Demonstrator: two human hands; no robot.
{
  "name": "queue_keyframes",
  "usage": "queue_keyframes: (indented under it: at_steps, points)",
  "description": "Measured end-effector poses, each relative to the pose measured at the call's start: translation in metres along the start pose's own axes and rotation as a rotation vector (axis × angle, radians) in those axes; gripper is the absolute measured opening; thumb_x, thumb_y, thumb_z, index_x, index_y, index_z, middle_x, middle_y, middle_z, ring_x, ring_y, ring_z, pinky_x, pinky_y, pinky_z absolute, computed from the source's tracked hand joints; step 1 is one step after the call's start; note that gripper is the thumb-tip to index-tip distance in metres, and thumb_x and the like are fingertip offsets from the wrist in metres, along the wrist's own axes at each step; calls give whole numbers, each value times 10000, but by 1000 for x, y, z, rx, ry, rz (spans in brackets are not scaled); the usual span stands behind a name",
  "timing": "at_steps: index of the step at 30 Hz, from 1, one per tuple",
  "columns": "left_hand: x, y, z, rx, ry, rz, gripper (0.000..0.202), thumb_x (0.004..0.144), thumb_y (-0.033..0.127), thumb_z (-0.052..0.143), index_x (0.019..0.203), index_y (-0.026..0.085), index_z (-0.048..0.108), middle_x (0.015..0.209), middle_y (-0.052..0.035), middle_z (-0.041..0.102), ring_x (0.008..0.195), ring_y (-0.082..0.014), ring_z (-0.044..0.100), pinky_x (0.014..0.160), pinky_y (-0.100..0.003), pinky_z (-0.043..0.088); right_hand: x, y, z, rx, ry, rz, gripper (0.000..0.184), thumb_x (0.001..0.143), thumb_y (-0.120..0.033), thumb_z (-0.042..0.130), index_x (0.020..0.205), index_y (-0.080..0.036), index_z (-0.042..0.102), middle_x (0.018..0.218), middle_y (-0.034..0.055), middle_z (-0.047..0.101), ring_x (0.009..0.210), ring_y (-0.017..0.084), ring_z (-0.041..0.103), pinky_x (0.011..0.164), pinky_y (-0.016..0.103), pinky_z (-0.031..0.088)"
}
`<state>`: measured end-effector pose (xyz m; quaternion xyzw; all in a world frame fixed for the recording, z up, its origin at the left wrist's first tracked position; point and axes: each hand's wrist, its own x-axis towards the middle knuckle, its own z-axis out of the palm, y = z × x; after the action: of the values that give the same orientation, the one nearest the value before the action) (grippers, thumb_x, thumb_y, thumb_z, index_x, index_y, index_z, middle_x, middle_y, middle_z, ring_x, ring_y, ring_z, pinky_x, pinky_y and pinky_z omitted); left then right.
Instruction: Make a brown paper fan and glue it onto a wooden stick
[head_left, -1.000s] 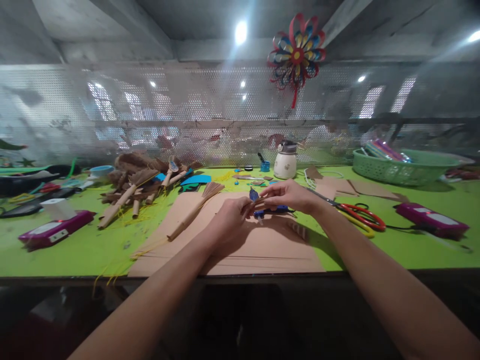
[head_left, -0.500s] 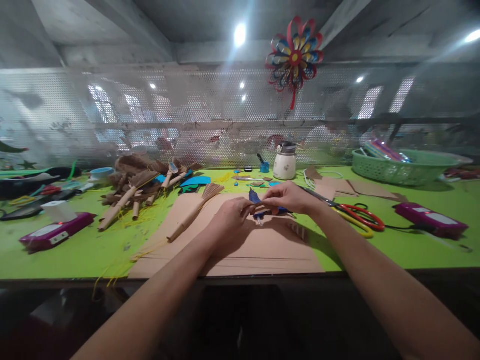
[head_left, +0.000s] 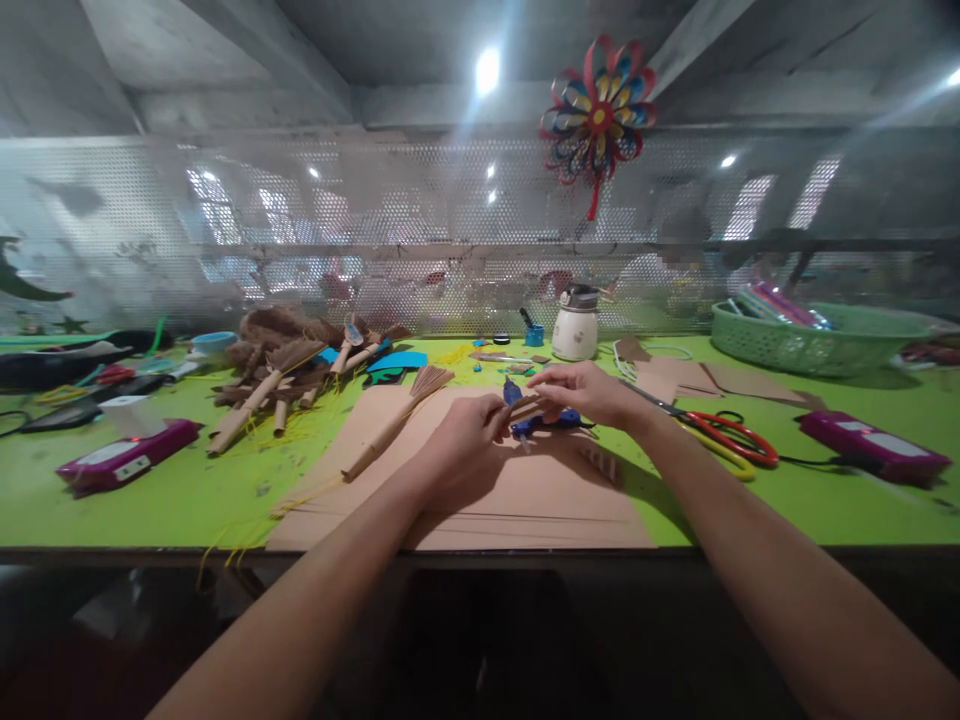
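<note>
- Kraft paper sheets [head_left: 472,520]: nearest, flat backing.
- Left hand [head_left: 466,437]: pinches brown paper strip [head_left: 526,406] above sheets; go light, avoid creasing.
- Right hand [head_left: 583,392]: fingers loosely curled at strip's right end; can't tell if gripping.
- Blue glue gun [head_left: 551,421] just beyond: maybe hot, keep fingers clear.

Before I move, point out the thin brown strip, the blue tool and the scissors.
Thin brown strip [head_left: 526,405]: head view, the stretch between the hands.
Blue tool [head_left: 534,425]: head view, on its blue body.
Scissors [head_left: 691,416]: head view, base of the red handle.
</note>
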<state>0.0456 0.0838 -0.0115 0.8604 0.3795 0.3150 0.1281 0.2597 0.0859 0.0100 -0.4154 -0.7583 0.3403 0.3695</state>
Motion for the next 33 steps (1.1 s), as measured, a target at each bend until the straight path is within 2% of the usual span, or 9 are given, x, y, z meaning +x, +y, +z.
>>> queue_keyframes:
  at_steps: [2, 4, 7, 10, 13, 19, 26, 33]
  points:
    - [2, -1, 0, -62, 30, -12, 298, 853, 290, 400, 667, 167, 596, 623, 1, 609, 572, -117, 521, 545, -230, 338, -1, 0, -1, 58, 18, -19, 333, 800, -300, 579, 1097, -152, 605, 737, 40, 685, 616, 147, 661, 608, 277, 528]
    - [3, -2, -1, -118, 48, -32, 316, 863, 302, 395, 676, 163, 610, 630, -7, 618, 584, -116, 541, 560, -226, 361, -1, -1, -1, 119, -27, -64, 423, 765, -261, 623, 1173, -169, 566, 827, 52, 701, 720, 161, 670, 687, 299, 534]
    - [4, -2, -3, -215, 41, -75, 310, 862, 311, 412, 698, 150, 620, 616, -16, 623, 574, -110, 552, 556, -216, 376, -1, -2, 2, 159, -73, -149, 406, 702, -196, 672, 1104, -179, 615, 943, 60, 699, 868, 180, 657, 783, 316, 518]
    - [4, 2, -6, -327, -21, -106, 324, 867, 327, 408, 726, 134, 626, 618, -30, 632, 543, -102, 538, 523, -209, 372, 0, -2, 4, 120, 36, -158, 207, 703, -212, 667, 901, -153, 679, 778, 40, 701, 718, 150, 656, 695, 291, 527]
    - [4, 6, -9, -379, -72, -64, 319, 867, 305, 410, 727, 126, 634, 623, -31, 632, 543, -93, 522, 517, -201, 367, -1, -3, 3, 84, 71, -126, 175, 708, -248, 667, 840, -135, 689, 658, 27, 675, 601, 130, 627, 619, 280, 524]
    - [5, 6, -9, -308, -6, -28, 265, 829, 268, 454, 699, 138, 646, 599, 5, 586, 558, -91, 497, 526, -196, 355, -1, 0, 2, 227, -7, -135, 289, 653, -216, 711, 930, -144, 670, 871, 63, 703, 831, 173, 655, 812, 344, 504]
    - [5, 4, -5, -352, -18, -54, 322, 829, 327, 451, 613, 140, 600, 580, -7, 582, 573, -105, 521, 533, -201, 374, 7, 7, 15, 220, 175, -82, 181, 613, -193, 711, 780, -151, 656, 761, 35, 691, 714, 151, 646, 732, 320, 511]
    - [5, -1, 2, -402, -67, -76, 170, 742, 291, 532, 750, 151, 629, 632, -6, 591, 588, -109, 528, 545, -209, 391, 9, 7, 22, 153, 245, -96, 162, 617, -220, 684, 752, -143, 637, 755, 42, 683, 712, 162, 636, 705, 314, 506]
